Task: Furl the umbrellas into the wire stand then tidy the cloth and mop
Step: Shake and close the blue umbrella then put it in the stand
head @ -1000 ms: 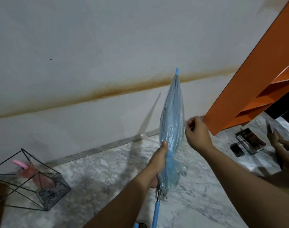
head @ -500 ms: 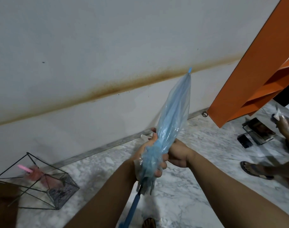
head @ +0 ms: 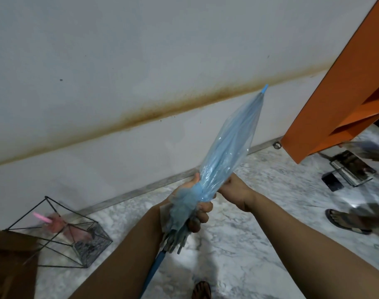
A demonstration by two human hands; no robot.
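My left hand point(head: 195, 210) grips blue umbrella point(head: 225, 147) at gathered canopy base; right hand point(head: 234, 190) pinches folds beside it. Slick plastic may spring loose, unfurl before wire stand point(head: 61, 234).

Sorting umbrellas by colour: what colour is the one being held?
Translucent light blue umbrella with a blue tip, seen in the head view.

Both hands, left hand point(head: 194, 209) and right hand point(head: 236, 190), grip the furled blue umbrella point(head: 225, 147), tip tilted up-right.
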